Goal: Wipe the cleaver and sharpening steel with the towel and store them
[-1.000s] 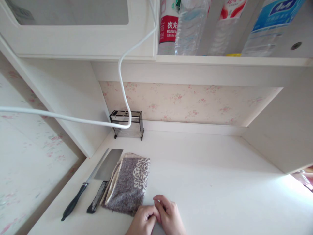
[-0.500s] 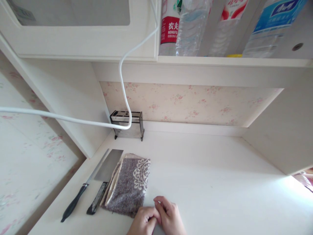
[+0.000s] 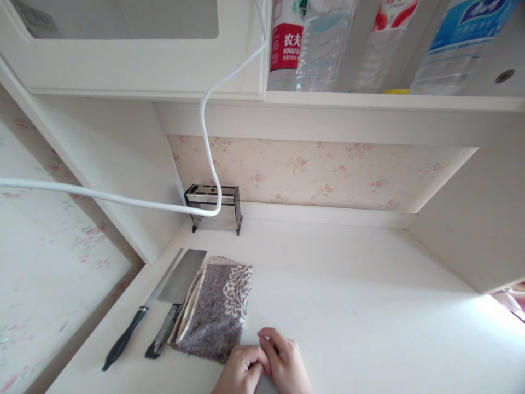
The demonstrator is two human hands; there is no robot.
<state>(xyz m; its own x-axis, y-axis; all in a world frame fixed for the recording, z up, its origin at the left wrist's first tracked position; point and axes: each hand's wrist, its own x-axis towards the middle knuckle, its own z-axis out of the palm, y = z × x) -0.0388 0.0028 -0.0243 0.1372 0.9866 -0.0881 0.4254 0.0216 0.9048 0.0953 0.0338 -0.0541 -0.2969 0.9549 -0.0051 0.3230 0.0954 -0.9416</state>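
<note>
My left hand [image 3: 243,368] and my right hand [image 3: 282,357] rest against each other at the near edge of the view, fingers curled and nothing seen in them. A folded grey-brown towel [image 3: 213,312] with a cream lace-like pattern lies just beyond my left hand, which overlaps its near corner. Left of the towel is a cleaver [image 3: 183,276] with a broad steel blade, partly covered by the cloth, and a worn black handle. Farther left lies a honing steel [image 3: 128,335] with a black handle, its rod pointing away from me.
A metal knife block [image 3: 214,216] with slots on top stands at the back left of the white tabletop [image 3: 348,295]. A white cable [image 3: 123,201] hangs across the view in front of it. Overhead, a shelf [image 3: 369,99] holds several plastic bottles [image 3: 324,49] beside a cabinet door [image 3: 135,68].
</note>
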